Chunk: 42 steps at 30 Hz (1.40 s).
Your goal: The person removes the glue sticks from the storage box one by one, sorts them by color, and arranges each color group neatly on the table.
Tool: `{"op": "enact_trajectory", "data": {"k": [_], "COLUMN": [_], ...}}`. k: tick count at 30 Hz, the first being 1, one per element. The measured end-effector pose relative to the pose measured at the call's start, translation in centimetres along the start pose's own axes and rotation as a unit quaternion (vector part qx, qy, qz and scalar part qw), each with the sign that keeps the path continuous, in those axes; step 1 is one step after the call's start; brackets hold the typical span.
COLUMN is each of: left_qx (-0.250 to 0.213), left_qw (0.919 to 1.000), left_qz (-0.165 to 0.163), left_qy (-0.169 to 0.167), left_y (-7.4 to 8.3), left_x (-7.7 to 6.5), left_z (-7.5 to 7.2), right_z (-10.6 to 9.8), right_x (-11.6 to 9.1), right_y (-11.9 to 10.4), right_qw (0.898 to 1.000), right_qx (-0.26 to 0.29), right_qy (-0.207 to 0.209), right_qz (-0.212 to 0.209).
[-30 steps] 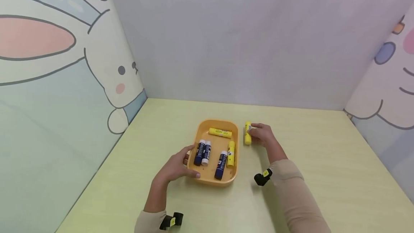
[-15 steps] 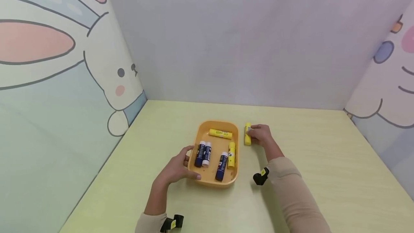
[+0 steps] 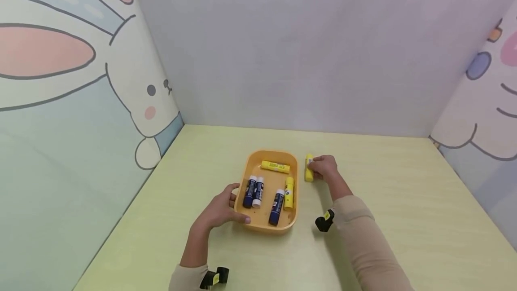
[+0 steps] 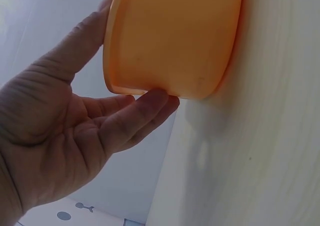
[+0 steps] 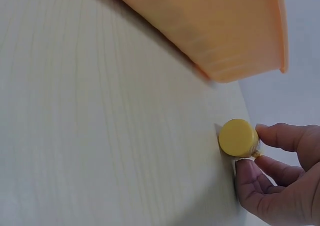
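From the head camera I see two hands at work over a pale table. My left hand holds the orange tray at its near left corner, the thumb on the near rim and the other fingers along the left wall; the left wrist view shows fingertips against the outside of that wall. My right hand is narrowed to a pinch on a yellow glue stick, which is just beside the tray's right edge, apart from it. In the right wrist view the stick's round yellow end faces me; I cannot tell whether it rests fully on the table.

Inside the tray I count five more sticks, all lying down. A second yellow stick lies crosswise near the far end, and a third yellow stick runs along the right wall. Close to its left lies a blue stick with a white far end. Two more blue sticks lie side by side near the left wall.

Beige sleeves cover both forearms. A plain wall stands behind, with a cartoon rabbit on the left side panel.
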<state>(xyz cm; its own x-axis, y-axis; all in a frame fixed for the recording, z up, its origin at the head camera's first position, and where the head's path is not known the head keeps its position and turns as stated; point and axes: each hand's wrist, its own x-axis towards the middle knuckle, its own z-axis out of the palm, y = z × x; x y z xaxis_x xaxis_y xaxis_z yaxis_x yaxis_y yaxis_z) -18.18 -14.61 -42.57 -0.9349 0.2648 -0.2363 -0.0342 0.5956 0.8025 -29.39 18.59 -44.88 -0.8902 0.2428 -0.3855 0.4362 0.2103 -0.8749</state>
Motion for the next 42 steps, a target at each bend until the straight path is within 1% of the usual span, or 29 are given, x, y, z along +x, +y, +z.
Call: {"op": "enact_trajectory", "data": {"k": [5,8,15,22,27,31,35,38,42], "left_qx": [-0.006,-0.005,-0.009,-0.009,-0.015,-0.016,-0.007,-0.003,-0.003], "left_qw": [1.0,1.0,0.9999,0.9999,0.9998,0.9997,0.9999,1.0,0.9999], "left_qz": [0.003,0.002,0.007,0.006,0.01,0.012,0.01,0.008,0.009], "left_qy": [-0.004,-0.003,-0.008,-0.006,-0.01,-0.013,-0.008,-0.004,-0.009], "left_y": [0.0,-0.1,-0.3,-0.4,-0.5,-0.3,-0.1,0.0,-0.1], "left_x": [0.0,0.0,0.0,0.0,0.1,0.0,-0.1,-0.1,-0.2], "left_z": [0.0,0.0,0.1,-0.1,0.0,0.1,0.0,-0.1,0.0], "right_z": [0.0,0.0,-0.1,-0.4,-0.9,-1.4,-1.6,-1.7,-1.7], "right_x": [-0.1,-0.1,-0.2,-0.5,-1.3,-2.3,-3.2,-3.7,-4.5], "right_y": [0.0,0.0,0.2,0.1,-0.2,-0.5,-1.0,-1.3,-1.5], "right_qw": [0.999,0.999,0.998,0.997,0.996,0.996,0.996,0.996,0.995], "right_qx": [-0.033,-0.045,-0.054,-0.066,-0.069,-0.054,-0.035,-0.031,-0.034], "right_qy": [0.001,0.0,0.006,0.011,0.014,-0.002,-0.028,-0.045,-0.064], "right_qz": [-0.018,-0.02,-0.021,-0.037,-0.059,-0.077,-0.076,-0.076,-0.076]}}
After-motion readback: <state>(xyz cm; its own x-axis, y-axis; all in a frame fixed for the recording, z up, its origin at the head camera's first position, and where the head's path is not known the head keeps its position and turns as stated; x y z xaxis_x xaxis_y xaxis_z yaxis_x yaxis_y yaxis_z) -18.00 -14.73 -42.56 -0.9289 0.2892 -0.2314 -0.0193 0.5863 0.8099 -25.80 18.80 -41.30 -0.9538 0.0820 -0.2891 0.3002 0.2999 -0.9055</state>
